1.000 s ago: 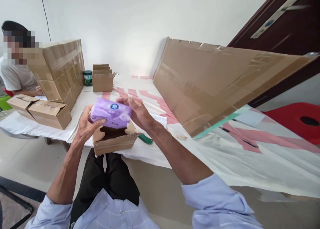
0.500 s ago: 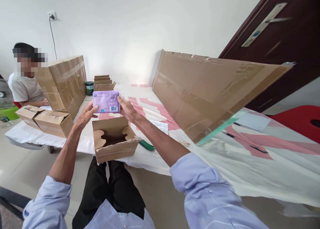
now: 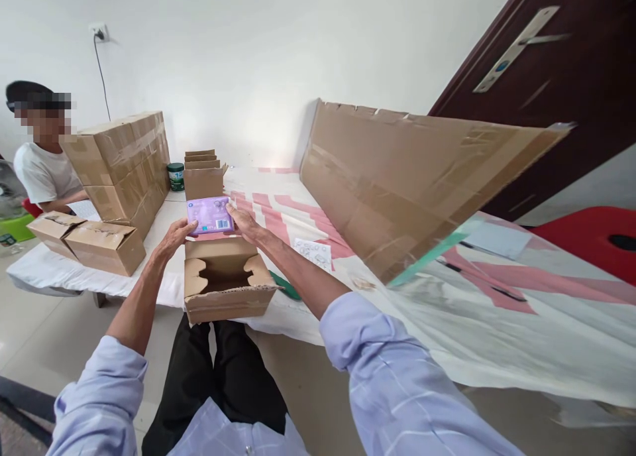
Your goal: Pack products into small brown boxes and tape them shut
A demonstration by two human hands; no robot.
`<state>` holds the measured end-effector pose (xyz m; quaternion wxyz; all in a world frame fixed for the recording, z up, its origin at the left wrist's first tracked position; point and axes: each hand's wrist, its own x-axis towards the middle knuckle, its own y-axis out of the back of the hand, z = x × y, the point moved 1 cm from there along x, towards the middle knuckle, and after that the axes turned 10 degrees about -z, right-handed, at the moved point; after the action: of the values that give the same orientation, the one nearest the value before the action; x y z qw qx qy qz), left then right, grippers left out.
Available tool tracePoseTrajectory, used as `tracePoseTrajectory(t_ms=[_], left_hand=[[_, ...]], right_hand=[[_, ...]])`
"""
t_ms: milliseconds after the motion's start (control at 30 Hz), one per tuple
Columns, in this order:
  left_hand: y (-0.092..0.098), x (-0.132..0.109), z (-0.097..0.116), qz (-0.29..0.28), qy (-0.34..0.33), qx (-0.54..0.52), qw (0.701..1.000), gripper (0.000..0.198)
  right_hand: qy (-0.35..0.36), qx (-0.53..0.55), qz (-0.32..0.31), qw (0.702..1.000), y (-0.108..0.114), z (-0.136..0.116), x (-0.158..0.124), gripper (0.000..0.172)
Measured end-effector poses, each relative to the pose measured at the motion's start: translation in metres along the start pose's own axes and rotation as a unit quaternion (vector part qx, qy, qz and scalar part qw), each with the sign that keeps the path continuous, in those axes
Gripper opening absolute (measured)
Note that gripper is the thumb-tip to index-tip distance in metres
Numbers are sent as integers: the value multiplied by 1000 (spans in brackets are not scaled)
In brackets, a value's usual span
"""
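Observation:
A purple plastic packet (image 3: 209, 215) with a barcode at its lower right is held between my two hands. My left hand (image 3: 177, 234) grips its left edge, thumb on the front. On the right edge, my right hand (image 3: 243, 222) has its thumb over the upper corner; the fingers behind are partly hidden. Just below the packet stands an open cardboard box (image 3: 228, 305) at the table's near edge, flaps up and its inside dark. What lies in the box I cannot make out. A green object (image 3: 285, 286) sits beside the box, partly behind my right forearm.
Stacked taped cartons (image 3: 124, 164) and two smaller boxes (image 3: 105, 247) stand at left, near a seated person (image 3: 44, 171). A dark green tub (image 3: 175, 177) and several open boxes (image 3: 203, 181) are behind. A large cardboard sheet (image 3: 397, 177) leans at right above a printed paper (image 3: 313, 253).
Both hands have lowered the purple packet slightly toward the open box, and it is tilted a little more. The view has shifted slightly. The grip stays on both edges.

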<state>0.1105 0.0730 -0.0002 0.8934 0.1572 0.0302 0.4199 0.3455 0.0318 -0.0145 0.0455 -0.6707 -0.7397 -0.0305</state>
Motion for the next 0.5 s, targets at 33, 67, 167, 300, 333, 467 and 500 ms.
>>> tracePoseTrajectory(t_ms=[33, 67, 167, 300, 333, 467, 500], left_hand=[[0, 1, 1, 2, -3, -1, 1000, 75], [0, 3, 3, 5, -8, -2, 1000, 74], [1, 7, 15, 18, -33, -1, 999, 74], [4, 9, 38, 37, -74, 7, 997, 73], [5, 8, 45, 41, -86, 11, 995, 72], [6, 2, 67, 50, -141, 24, 988, 67], [7, 1, 71, 49, -152, 23, 987, 67]], right_hand=[[3, 1, 2, 1000, 0, 0, 0, 54], [8, 3, 6, 1000, 0, -1, 0, 56], [41, 12, 10, 999, 2, -9, 3, 63], [91, 24, 12, 996, 4, -28, 7, 72], [105, 26, 6, 994, 4, -34, 7, 74], [156, 32, -27, 987, 4, -56, 3, 79], [166, 28, -30, 985, 4, -61, 1, 78]])
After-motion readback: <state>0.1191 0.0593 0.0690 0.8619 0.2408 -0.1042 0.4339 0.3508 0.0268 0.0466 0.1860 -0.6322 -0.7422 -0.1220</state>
